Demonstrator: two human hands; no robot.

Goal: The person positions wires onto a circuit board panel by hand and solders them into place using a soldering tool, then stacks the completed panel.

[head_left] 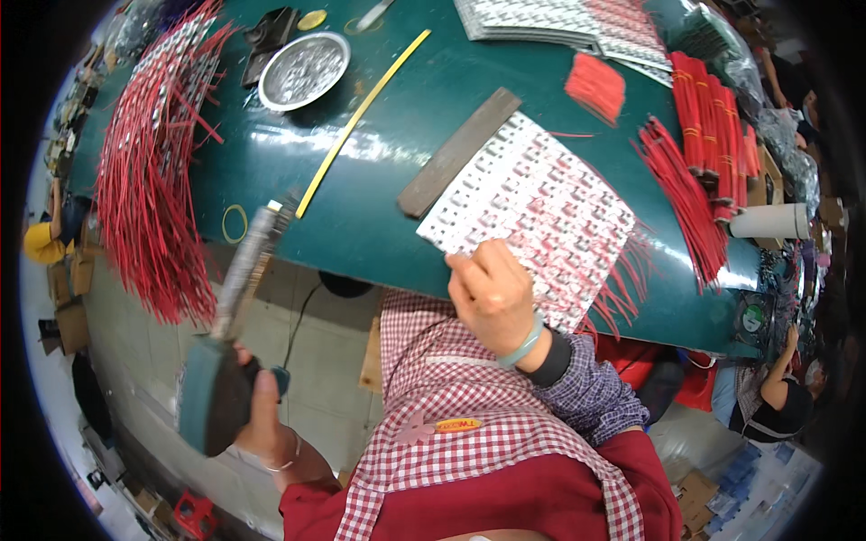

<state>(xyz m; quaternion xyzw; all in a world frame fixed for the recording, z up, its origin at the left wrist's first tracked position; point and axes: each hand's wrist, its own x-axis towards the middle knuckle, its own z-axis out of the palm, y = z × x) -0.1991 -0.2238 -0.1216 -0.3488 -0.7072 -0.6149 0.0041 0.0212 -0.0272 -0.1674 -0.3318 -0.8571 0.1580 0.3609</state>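
Note:
My left hand [263,419] is wrapped round the grip of a hand tool with a dark green body [212,388] and a long grey bar, raised in front of the table's near edge. Motion blurs the tool, so its exact kind is unclear. Over the near edge of a white circuit board panel [550,207], my right hand [492,288] is closed, fingertips pressed together. Whatever sits between those fingertips is hidden. Rows of small dark parts cover the panel, and red wires trail off its right side. A dark bar [460,153] lies along its far left edge.
On the green table [379,189], a bundle of red-wired panels [153,180] lies left, near a metal bowl [305,72] and a yellow strip [361,122]. Red wire bundles [690,207] and stacked panels [532,22] lie right and far. Other people sit at both sides.

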